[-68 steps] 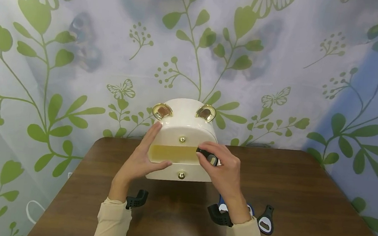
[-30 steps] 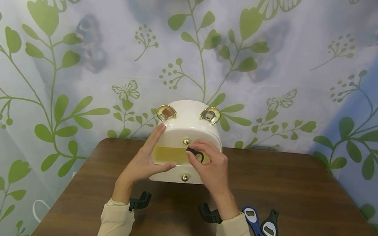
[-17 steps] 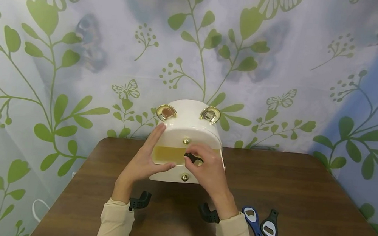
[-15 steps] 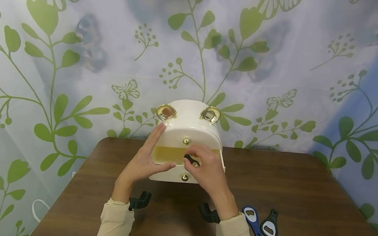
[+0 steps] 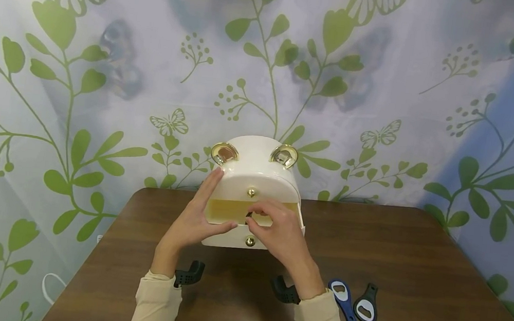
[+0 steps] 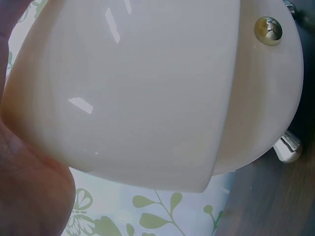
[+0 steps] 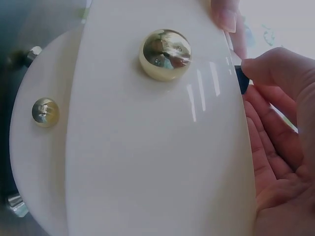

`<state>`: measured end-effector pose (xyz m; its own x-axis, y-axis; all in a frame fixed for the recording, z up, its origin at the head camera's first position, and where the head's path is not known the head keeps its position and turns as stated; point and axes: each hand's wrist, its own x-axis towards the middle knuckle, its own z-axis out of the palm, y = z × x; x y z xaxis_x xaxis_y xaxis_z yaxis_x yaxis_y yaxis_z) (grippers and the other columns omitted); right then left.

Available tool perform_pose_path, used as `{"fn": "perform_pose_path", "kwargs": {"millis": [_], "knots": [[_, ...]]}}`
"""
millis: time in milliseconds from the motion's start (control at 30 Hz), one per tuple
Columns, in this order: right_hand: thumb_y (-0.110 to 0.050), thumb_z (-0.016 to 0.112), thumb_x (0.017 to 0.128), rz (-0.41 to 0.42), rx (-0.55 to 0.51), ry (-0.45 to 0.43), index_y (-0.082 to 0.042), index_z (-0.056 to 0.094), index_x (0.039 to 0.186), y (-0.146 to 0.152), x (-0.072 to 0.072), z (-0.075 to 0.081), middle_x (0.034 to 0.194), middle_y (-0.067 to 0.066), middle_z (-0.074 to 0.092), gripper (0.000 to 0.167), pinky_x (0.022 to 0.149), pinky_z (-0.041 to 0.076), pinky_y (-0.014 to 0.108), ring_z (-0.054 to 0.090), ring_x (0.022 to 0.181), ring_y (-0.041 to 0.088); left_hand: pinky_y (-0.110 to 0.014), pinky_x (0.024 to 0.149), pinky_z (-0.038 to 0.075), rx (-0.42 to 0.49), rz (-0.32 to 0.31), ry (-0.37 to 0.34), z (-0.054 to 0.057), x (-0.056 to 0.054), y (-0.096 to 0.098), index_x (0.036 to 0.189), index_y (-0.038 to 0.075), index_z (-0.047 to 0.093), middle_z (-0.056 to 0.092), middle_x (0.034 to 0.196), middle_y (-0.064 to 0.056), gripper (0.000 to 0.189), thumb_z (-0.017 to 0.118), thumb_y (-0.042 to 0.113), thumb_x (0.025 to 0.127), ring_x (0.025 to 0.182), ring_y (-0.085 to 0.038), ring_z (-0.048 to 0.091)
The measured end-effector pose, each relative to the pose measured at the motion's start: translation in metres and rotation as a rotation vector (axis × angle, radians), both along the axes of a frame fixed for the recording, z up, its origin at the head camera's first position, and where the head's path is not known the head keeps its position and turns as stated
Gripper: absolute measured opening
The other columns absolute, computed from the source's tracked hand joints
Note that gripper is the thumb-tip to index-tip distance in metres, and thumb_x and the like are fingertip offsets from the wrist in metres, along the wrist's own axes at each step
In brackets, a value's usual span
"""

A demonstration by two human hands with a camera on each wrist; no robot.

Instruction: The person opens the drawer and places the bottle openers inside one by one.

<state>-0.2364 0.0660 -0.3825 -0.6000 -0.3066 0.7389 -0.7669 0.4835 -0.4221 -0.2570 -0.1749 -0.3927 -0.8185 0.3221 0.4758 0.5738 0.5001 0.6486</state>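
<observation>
A white cabinet (image 5: 257, 153) with gold ears stands on the table. Its lower drawer (image 5: 223, 238) is pulled out, showing a yellowish inside and a gold knob (image 5: 250, 241) on the front. My left hand (image 5: 188, 223) rests at the drawer's left, thumb along its front rim and straight fingers reaching up beside the cabinet. My right hand (image 5: 280, 232) is over the drawer's right half, pinching a black bottle opener (image 5: 248, 218). Only a dark end of it shows; the fingers hide the rest. In the right wrist view the bottle opener (image 7: 241, 80) is at the rim, under the thumb.
A blue bottle opener (image 5: 343, 300) and a dark green one (image 5: 366, 305) lie on the wooden table (image 5: 432, 270), right of my right forearm. Above the open drawer is the upper drawer's gold knob (image 5: 251, 192). A patterned curtain (image 5: 154, 68) hangs behind.
My right hand has moved left over the drawer and lowered the bottle opener, turning it until it is mostly hidden. My left hand keeps its place at the drawer.
</observation>
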Motion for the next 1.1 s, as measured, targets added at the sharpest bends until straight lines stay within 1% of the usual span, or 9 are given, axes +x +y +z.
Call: {"fn": "perform_pose_path", "kwargs": {"millis": [200, 267, 533, 767, 967, 1100], "knots": [[-0.004, 0.084, 0.083, 0.029, -0.023, -0.019, -0.007, 0.077, 0.1, 0.003, 0.0, 0.001, 0.097, 0.002, 0.075, 0.018, 0.082, 0.061, 0.033, 0.071, 0.089, 0.019, -0.062, 0.118, 0.031, -0.004, -0.001, 0.012, 0.0, -0.001, 0.001, 0.167, 0.032, 0.014, 0.011, 0.173, 0.008, 0.118, 0.092, 0.036, 0.078, 0.158, -0.024, 0.017], [-0.004, 0.084, 0.084, 0.03, -0.021, -0.018, -0.007, 0.077, 0.1, 0.004, 0.001, 0.001, 0.098, 0.001, 0.075, 0.018, 0.082, 0.061, 0.033, 0.071, 0.089, 0.018, -0.062, 0.119, 0.03, -0.005, 0.002, 0.009, 0.0, -0.001, 0.001, 0.167, 0.033, 0.014, 0.011, 0.173, 0.008, 0.118, 0.091, 0.036, 0.078, 0.159, -0.024, 0.017], [-0.006, 0.084, 0.085, -0.012, -0.013, -0.039, -0.011, 0.078, 0.099, 0.01, 0.001, 0.001, 0.096, -0.001, 0.076, 0.015, 0.083, 0.061, 0.033, 0.071, 0.09, 0.014, -0.06, 0.122, 0.026, 0.005, 0.018, -0.017, -0.003, -0.001, -0.001, 0.166, 0.038, 0.013, 0.009, 0.172, 0.015, 0.118, 0.091, 0.038, 0.078, 0.159, -0.018, 0.013], [-0.005, 0.084, 0.084, -0.021, -0.011, -0.002, -0.011, 0.079, 0.098, 0.016, 0.002, 0.001, 0.095, -0.001, 0.077, 0.016, 0.081, 0.061, 0.034, 0.072, 0.088, 0.014, -0.06, 0.122, 0.026, 0.007, 0.015, -0.01, -0.004, -0.002, 0.0, 0.166, 0.036, 0.014, 0.009, 0.172, 0.014, 0.117, 0.091, 0.037, 0.078, 0.159, -0.019, 0.014], [-0.005, 0.083, 0.085, -0.045, -0.011, -0.011, -0.012, 0.079, 0.097, 0.027, 0.003, 0.002, 0.095, -0.003, 0.077, 0.015, 0.081, 0.06, 0.034, 0.071, 0.089, 0.014, -0.059, 0.122, 0.026, 0.009, 0.014, -0.008, -0.002, -0.001, 0.001, 0.167, 0.034, 0.014, 0.009, 0.172, 0.014, 0.118, 0.092, 0.036, 0.077, 0.159, -0.019, 0.014], [-0.003, 0.084, 0.083, -0.058, -0.02, 0.008, -0.011, 0.079, 0.097, 0.035, 0.003, 0.001, 0.095, -0.001, 0.076, 0.016, 0.079, 0.06, 0.035, 0.071, 0.088, 0.015, -0.06, 0.121, 0.027, 0.004, 0.014, -0.005, -0.002, -0.001, 0.0, 0.167, 0.034, 0.014, 0.01, 0.173, 0.012, 0.119, 0.092, 0.036, 0.077, 0.159, -0.021, 0.014]]}}
